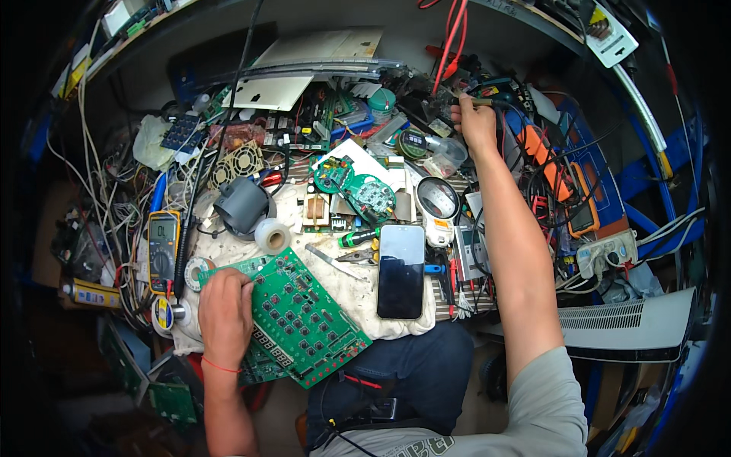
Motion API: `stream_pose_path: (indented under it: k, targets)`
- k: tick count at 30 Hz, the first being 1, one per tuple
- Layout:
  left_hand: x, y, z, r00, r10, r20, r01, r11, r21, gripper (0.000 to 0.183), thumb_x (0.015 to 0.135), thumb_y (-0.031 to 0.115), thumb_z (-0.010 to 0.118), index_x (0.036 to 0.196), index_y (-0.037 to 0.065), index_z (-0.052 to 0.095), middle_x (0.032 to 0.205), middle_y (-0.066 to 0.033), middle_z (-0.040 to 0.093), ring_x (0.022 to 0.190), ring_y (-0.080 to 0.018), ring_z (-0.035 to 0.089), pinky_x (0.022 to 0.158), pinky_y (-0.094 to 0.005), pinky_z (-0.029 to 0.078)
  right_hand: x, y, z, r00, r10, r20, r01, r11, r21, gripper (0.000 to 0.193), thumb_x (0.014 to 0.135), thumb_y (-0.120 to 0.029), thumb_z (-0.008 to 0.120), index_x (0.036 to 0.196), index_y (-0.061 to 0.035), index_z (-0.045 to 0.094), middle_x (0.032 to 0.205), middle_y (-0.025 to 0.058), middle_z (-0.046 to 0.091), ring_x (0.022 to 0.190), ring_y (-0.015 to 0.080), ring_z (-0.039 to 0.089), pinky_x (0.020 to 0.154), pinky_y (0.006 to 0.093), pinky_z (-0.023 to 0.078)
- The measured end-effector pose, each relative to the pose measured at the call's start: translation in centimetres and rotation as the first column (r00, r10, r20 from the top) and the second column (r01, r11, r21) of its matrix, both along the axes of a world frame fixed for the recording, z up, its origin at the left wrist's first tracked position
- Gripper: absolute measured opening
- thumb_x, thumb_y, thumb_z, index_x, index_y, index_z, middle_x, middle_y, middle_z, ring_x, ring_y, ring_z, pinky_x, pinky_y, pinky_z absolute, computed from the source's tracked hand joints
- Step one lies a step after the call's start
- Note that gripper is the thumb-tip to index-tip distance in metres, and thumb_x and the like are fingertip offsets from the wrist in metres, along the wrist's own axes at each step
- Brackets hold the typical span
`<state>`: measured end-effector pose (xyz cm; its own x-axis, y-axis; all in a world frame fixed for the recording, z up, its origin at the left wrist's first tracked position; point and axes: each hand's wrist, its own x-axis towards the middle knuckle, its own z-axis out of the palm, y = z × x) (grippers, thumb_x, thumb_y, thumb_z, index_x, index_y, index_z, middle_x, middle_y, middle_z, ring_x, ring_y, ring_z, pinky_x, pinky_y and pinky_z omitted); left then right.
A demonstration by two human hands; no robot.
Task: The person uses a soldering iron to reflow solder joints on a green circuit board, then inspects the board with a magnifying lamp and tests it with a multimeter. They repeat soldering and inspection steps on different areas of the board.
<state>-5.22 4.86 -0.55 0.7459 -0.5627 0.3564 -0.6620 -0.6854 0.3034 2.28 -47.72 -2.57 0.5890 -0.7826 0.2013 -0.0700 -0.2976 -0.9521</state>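
My left hand (226, 308) is closed on the upper left edge of a green circuit board (308, 320) with rows of push buttons, a digit display and red LEDs. The board slants over the front edge of the bench, and a second green board (261, 371) shows partly beneath it. Far to the right, my right hand (475, 126) reaches into the clutter, its fingers closed round a slim rod-like tool (483, 101); its exact kind is hard to make out. A dark-screened smartphone (401, 272) lies between my arms.
A yellow multimeter (163, 251) stands at the left, beside tangled cables. Solder spool (272, 236), grey cup-shaped part (244, 206), pliers (358, 256), round magnifier (438, 198) and round green boards (354, 186) crowd the middle. An orange clamp meter (582, 206) and power strip (607, 253) lie right.
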Motion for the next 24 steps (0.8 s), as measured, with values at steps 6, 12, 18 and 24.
stream_pose_path:
  k: [6,12,18,24]
  targets:
    - [-0.1,-0.3,0.6,0.999,0.019,-0.048,-0.022,0.998,-0.057,0.008,0.093,0.004,0.067,0.096,0.002,0.060,0.092,-0.0145,0.061,0.088,-0.0364,0.061,0.079,-0.0446,0.048,2.7,-1.4,-1.8,0.995,0.095,0.032,-0.100,0.949,0.299,0.035,0.105,-0.029,0.059,0.116,0.0034,0.066,0.101,0.0135,0.076,0.079,0.0171,0.073,0.060,0.0271,0.056]
    - [-0.8,-0.5,0.9,0.974,0.039,-0.224,-0.080,0.980,-0.180,0.007,0.094,0.003,0.067,0.098,0.002,0.061,0.088,-0.0158,0.060,0.077,-0.0375,0.062,0.066,-0.0443,0.048,1.3,-0.1,0.1,0.967,0.251,-0.033,-0.189,0.801,0.569,0.046,0.107,-0.029,0.054,0.138,0.0038,0.050,0.117,0.0215,0.074,0.090,0.0219,0.075,0.061,0.0254,0.060]
    - [-1.3,-0.3,0.7,0.978,0.029,-0.208,-0.071,0.977,-0.199,0.007,0.092,0.004,0.070,0.097,0.002,0.066,0.088,-0.0149,0.062,0.075,-0.0359,0.063,0.066,-0.0422,0.049,-5.4,10.2,2.4,0.768,0.576,-0.281,-0.623,0.774,-0.117,0.030,0.096,-0.030,0.067,0.107,-0.0030,0.075,0.095,0.0052,0.076,0.082,0.0103,0.068,0.068,0.0284,0.055]
    - [-1.8,0.7,-0.3,0.975,0.086,-0.204,-0.130,0.968,-0.214,0.006,0.091,0.005,0.071,0.096,0.003,0.068,0.089,-0.0136,0.064,0.079,-0.0348,0.065,0.069,-0.0418,0.051,-11.3,21.5,0.9,0.496,0.471,-0.729,-0.868,0.271,-0.416,0.018,0.091,-0.022,0.069,0.097,-0.0060,0.074,0.094,0.0137,0.075,0.087,0.0360,0.072,0.078,0.0457,0.057]
